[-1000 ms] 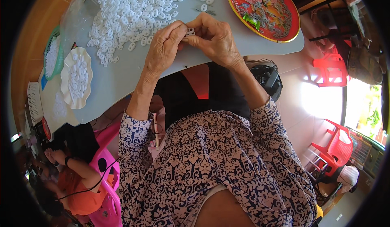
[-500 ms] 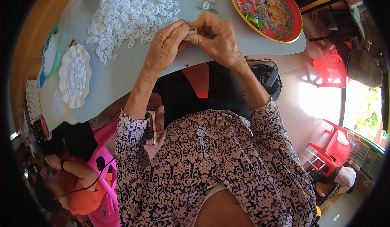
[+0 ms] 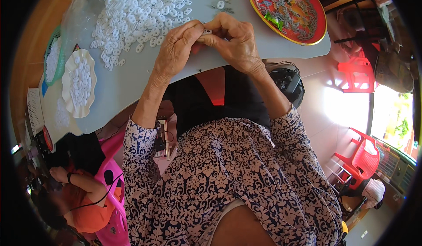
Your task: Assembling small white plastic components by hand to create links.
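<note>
My left hand (image 3: 179,48) and my right hand (image 3: 235,41) meet above the table's near edge. Pinched between their fingertips is a small white plastic piece (image 3: 207,32), partly covered by the fingers. A large heap of white oval plastic pieces with holes (image 3: 136,12) spreads over the table just beyond my left hand. Beyond my right hand lie a few loose white pieces (image 3: 220,4) and a few thin grey metal bits (image 3: 227,10). To the right, a round red tray with a gold rim (image 3: 323,28) holds many small grey metal bits and a green wrapper (image 3: 273,21).
At the left of the grey table (image 3: 125,85) stand a scalloped cream dish (image 3: 91,100) and a green basket (image 3: 47,76), both with white pieces. A person in orange (image 3: 90,213) sits by a pink chair (image 3: 103,175) at lower left. Red chairs (image 3: 362,158) stand at right.
Both hands keep their pinch on the white piece, with slight finger movement. The whole view has shifted a little.
</note>
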Demonstrator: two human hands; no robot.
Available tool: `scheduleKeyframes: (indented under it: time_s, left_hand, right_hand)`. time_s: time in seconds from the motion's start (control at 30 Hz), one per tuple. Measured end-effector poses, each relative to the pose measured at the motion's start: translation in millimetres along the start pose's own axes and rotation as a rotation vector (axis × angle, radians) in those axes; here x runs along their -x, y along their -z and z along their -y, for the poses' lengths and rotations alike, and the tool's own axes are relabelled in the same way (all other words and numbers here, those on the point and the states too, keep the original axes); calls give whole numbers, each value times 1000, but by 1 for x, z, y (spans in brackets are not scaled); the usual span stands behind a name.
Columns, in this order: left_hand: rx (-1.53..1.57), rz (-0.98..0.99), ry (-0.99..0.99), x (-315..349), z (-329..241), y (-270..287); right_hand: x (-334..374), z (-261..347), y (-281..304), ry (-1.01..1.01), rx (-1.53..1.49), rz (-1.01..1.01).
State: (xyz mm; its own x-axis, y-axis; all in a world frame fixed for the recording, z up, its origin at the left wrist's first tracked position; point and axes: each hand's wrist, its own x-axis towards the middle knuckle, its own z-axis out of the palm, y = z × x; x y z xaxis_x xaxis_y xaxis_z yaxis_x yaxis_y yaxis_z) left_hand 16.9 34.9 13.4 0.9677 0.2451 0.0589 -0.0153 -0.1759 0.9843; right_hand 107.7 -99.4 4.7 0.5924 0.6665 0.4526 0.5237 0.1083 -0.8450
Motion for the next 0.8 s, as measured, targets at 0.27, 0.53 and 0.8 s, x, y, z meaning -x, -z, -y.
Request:
scheduleKeyframes:
  time_s: [0.27,0.53,0.8]
  left_hand:
    - [13,-91,-56,4,1,-4]
    - [0,-137,-105,4,2,-4]
    - [-54,-163,-109,8,-3,-2]
  right_hand:
    - [0,7,4,-143,-238,72]
    - [-4,-3,9,-150,-175,80]
    - [-6,3,5,-162,-205,86]
